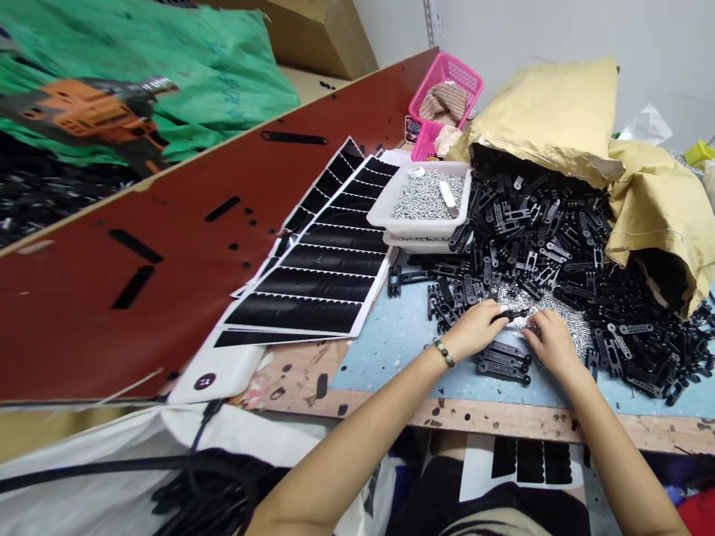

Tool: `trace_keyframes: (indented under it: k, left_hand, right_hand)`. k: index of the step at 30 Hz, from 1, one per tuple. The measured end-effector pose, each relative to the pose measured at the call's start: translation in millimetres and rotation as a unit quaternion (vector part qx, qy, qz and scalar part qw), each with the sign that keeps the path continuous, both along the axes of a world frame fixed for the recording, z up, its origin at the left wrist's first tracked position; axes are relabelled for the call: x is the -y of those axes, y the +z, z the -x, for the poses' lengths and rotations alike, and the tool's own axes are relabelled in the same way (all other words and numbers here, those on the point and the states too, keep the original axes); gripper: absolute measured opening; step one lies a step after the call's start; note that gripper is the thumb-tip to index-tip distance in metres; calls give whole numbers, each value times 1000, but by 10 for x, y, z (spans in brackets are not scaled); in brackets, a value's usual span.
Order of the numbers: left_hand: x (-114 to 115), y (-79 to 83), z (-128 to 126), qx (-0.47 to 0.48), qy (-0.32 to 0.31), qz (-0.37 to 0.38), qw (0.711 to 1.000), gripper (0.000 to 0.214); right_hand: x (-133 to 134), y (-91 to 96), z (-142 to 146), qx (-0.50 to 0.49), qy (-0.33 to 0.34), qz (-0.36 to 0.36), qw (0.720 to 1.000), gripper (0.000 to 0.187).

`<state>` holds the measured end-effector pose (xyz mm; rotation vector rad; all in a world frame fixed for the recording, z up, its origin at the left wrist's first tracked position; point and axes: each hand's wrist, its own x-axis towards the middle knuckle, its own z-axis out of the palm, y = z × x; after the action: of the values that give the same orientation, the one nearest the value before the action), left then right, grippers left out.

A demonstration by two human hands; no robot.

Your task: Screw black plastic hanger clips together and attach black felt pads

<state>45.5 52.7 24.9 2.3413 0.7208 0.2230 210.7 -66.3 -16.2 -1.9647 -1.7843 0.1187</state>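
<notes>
My left hand (479, 327), with a beaded bracelet at the wrist, pinches a slim black plastic link piece (509, 316) over the blue mat. Close to its right, my right hand (553, 341) has its fingers curled in at the edge of a heap of small silver metal pins (575, 320). What its fingertips hold, if anything, is too small to make out. Just below both hands, several black link pieces (503, 365) lie side by side in a row. Behind and to the right spreads a big pile of loose black plastic links (564, 253).
Paper sacks (553, 112) spill the links at the back. A white tub (385, 205) of silver pins stands left of the pile, beside sheets of black strips (318, 260). A red-brown board (190, 253) walls the left side; beyond it lies an orange drill (92, 112).
</notes>
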Motion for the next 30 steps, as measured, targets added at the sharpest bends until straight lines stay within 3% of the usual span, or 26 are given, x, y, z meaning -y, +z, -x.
trace_keyframes:
  k: [5, 9, 15, 30]
  left_hand:
    - [24, -13, -88, -18, -37, -43, 998, 16]
    - [65, -80, -116, -41, -75, -68, 994, 15]
    - [75, -133, -73, -52, -114, -89, 988, 17]
    - [-15, -133, -121, -54, -124, -97, 986, 19]
  right_hand:
    - [148, -21, -43, -59, 2, -16, 998, 17]
    - [236, -58, -28, -89, -34, -61, 994, 25]
    - [272, -143, 68, -26, 15, -25, 999, 24]
    - [272, -253, 85, -42, 5, -59, 997, 23]
